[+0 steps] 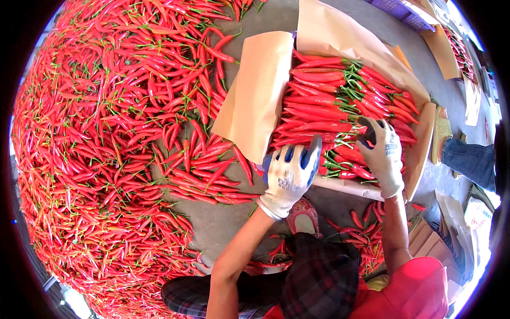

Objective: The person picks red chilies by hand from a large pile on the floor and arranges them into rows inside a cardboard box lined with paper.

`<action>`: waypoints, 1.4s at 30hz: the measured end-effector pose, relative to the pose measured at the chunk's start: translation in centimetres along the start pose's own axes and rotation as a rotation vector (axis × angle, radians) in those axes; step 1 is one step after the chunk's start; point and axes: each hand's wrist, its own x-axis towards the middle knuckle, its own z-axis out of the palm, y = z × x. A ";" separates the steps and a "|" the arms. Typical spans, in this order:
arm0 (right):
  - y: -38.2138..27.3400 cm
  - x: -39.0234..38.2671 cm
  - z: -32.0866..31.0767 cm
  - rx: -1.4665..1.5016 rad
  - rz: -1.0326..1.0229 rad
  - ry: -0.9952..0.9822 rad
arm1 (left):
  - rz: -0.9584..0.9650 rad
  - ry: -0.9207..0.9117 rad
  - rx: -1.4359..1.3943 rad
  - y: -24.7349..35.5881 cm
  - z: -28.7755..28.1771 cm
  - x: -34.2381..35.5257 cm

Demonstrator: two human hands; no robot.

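Left hand [288, 174] gloved, palm down and fingers loosely bent, I reached over the near left corner of a box [421, 154]; with the palm hidden, I could not see whether it gripped anything. My right hand [385, 155], gloved too, curved over the packed chillies [319, 111], thumb and fingers parted, seemingly grasping nothing.

Largest was a loose pile of red chillies [106, 133], spreading down the whole left side. To its right sat the box, holding the packed chillies in close rows, most green stems [349, 95] meeting near the middle and tips pointing outward. A brown paper flap [260, 90] leaned out on the left. Nearer me were a smaller heap [373, 242] and a pink shoe [304, 219].

Arranging these well, I judged, asked for light fingertips, bodies kept parallel and stems lined up, without pressing hard enough to snap them.

Smallest was the dark printing [287, 184] on the gloves, too blurred for me to read surely. No label showed on the flap.
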 end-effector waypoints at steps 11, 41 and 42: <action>-0.2 -0.5 0.3 0.125 -0.055 -0.084 | -0.011 -0.095 0.034 -0.3 1.2 1.4; -3.0 2.8 5.9 0.311 -0.310 0.128 | -0.053 -0.239 -0.199 0.0 6.0 5.8; -3.1 2.8 5.8 0.310 -0.308 0.131 | -0.050 -0.256 -0.201 0.0 5.9 6.0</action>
